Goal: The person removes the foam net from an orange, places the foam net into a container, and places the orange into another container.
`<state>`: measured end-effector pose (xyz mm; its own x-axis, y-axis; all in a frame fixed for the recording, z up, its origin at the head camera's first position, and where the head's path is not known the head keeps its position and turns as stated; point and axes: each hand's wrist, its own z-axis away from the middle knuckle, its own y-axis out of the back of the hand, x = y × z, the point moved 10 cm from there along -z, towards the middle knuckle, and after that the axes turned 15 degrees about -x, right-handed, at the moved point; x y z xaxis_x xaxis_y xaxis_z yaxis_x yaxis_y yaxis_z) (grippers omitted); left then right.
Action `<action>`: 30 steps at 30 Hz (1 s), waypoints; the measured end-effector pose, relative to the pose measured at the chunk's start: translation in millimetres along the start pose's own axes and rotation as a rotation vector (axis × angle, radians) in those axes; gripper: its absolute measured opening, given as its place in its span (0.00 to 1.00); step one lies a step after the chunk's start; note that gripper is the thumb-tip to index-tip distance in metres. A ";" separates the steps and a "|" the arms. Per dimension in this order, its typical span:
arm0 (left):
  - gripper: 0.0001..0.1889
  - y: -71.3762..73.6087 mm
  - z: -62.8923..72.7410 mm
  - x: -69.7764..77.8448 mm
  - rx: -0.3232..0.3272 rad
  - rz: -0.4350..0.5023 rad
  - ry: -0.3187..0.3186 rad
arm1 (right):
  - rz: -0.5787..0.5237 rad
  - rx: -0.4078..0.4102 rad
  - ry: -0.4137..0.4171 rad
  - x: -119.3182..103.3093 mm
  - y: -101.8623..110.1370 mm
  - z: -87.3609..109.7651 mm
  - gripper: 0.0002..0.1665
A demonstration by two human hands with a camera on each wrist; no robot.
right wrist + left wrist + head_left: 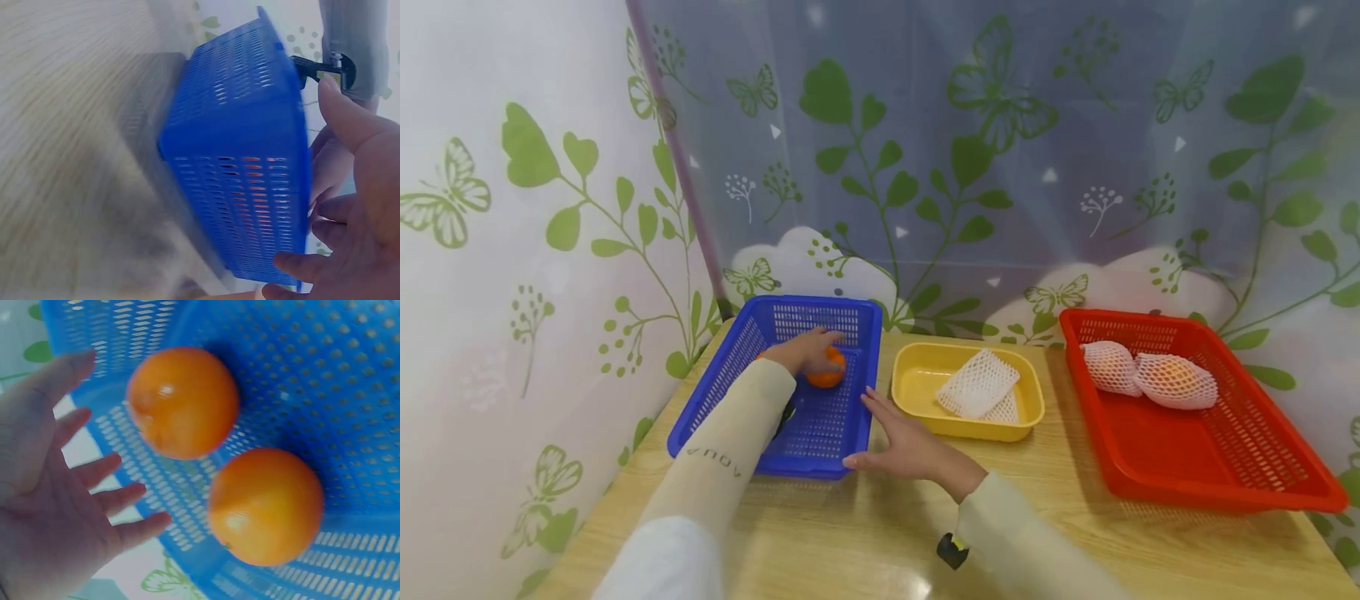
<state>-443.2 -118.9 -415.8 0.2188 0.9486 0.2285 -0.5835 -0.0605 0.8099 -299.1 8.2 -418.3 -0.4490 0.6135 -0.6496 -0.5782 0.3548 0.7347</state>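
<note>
Two oranges lie in the blue plastic basket (820,433) at the left of the table. In the left wrist view, one orange (184,403) sits beside the other orange (265,506) against the slotted wall. My left hand (811,352) reaches over the basket's far part, above the fruit. Its fingers are spread and hold nothing in the left wrist view. My right hand (910,442) is at the basket's right side, fingers extended and fingertips by the rim. In the right wrist view, that hand (369,187) grips nothing; contact with the rim is hard to tell.
A yellow tray (910,383) with white foam netting (979,385) stands right of the blue basket. Farther right is a red basket (1172,454) holding netted fruit (1176,382). A patterned curtain (925,167) rises behind the wooden table (820,542).
</note>
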 end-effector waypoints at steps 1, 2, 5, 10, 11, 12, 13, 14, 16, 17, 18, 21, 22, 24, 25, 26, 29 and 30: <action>0.36 3.1 0.6 0.8 0.013 0.005 0.008 | -0.008 0.005 0.003 -0.4 3.3 2.2 0.58; 0.35 7.1 3.2 2.9 0.034 -0.001 0.014 | -0.012 0.010 0.005 -0.3 6.8 4.2 0.58; 0.35 16.2 9.8 6.4 0.072 0.009 0.048 | 0.014 0.038 0.004 1.0 18.7 11.7 0.57; 0.33 31.7 29.8 30.1 0.208 0.006 -0.004 | 0.048 0.065 -0.023 8.5 34.5 31.4 0.55; 0.32 34.9 33.9 37.5 0.244 -0.007 -0.024 | 0.052 0.073 -0.024 10.4 38.1 36.3 0.54; 0.32 37.9 37.7 44.8 0.272 -0.020 -0.038 | 0.049 0.078 -0.029 12.1 41.9 41.5 0.54; 0.31 40.2 40.8 52.2 0.291 -0.030 -0.047 | 0.056 0.086 -0.032 13.9 46.0 46.7 0.54; 0.31 41.9 43.3 59.6 0.302 -0.040 -0.055 | 0.057 0.092 -0.036 15.4 50.3 52.1 0.55; 0.31 43.9 46.4 74.7 0.313 -0.046 -0.075 | 0.068 0.097 -0.046 19.4 59.0 63.3 0.55; 0.31 43.9 47.5 82.1 0.311 -0.043 -0.085 | 0.080 0.100 -0.052 21.9 63.3 69.1 0.56; 0.31 43.8 49.0 89.8 0.306 -0.034 -0.096 | 0.089 0.102 -0.058 23.9 67.6 75.0 0.56; 0.32 40.6 50.8 112.1 0.292 -0.017 -0.126 | 0.129 0.125 -0.079 33.2 79.9 92.4 0.57; 0.32 38.6 51.1 118.9 0.284 -0.012 -0.135 | 0.143 0.139 -0.083 36.4 83.6 97.8 0.56; 0.32 33.4 50.2 131.1 0.270 -0.001 -0.155 | 0.160 0.162 -0.096 43.0 90.3 107.9 0.56; 0.32 30.6 49.4 136.5 0.261 0.003 -0.163 | 0.164 0.172 -0.102 45.8 93.2 112.4 0.55; 0.32 28.1 48.9 141.8 0.254 0.011 -0.171 | 0.171 0.176 -0.106 48.3 95.7 116.3 0.55; 0.31 20.9 45.7 156.2 0.252 0.019 -0.191 | 0.207 0.174 -0.125 53.8 101.8 126.8 0.55; 0.31 18.5 44.5 162.0 0.255 0.012 -0.201 | 0.220 0.170 -0.131 55.2 103.8 130.1 0.55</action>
<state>-383.8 19.8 -339.8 0.3778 0.8686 0.3205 -0.3775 -0.1715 0.9100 -295.2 170.6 -352.5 -0.4529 0.7704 -0.4488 -0.3494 0.3098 0.8843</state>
